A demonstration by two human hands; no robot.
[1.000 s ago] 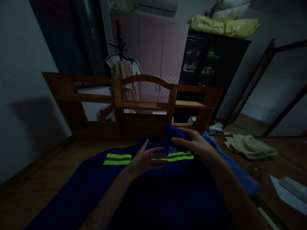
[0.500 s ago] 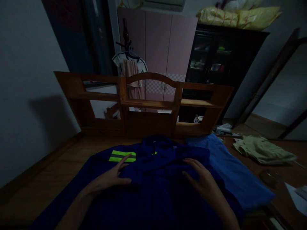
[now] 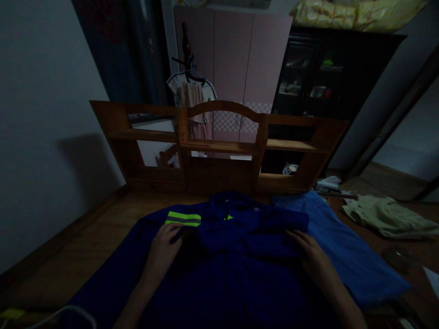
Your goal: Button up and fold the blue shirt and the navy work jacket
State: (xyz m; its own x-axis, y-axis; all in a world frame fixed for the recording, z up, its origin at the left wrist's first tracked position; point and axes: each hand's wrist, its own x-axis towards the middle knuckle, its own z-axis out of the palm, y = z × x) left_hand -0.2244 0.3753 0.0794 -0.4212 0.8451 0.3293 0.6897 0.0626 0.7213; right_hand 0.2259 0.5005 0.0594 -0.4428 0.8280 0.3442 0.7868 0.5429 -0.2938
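A dark blue work jacket (image 3: pixel 236 274) with a yellow-green reflective stripe (image 3: pixel 183 219) lies spread on a wooden platform in front of me. Its right side is folded over the chest. My left hand (image 3: pixel 163 249) lies flat and open on the cloth just below the stripe. My right hand (image 3: pixel 310 253) rests flat on the folded edge at the right, fingers stretched out. Neither hand holds anything. A lighter blue garment (image 3: pixel 346 253) lies under the jacket at the right.
A low wooden shelf unit (image 3: pixel 219 146) stands across the far edge of the platform. A beige garment (image 3: pixel 387 214) lies at the right. A pink wardrobe (image 3: pixel 236 68), a dark cabinet (image 3: pixel 329 77) and a clothes stand (image 3: pixel 190 82) are behind. A grey wall runs along the left.
The jacket's right side has been folded over the chest, hiding the right stripe. Both hands slid apart across the cloth, the left leftward and the right rightward. The view shifted.
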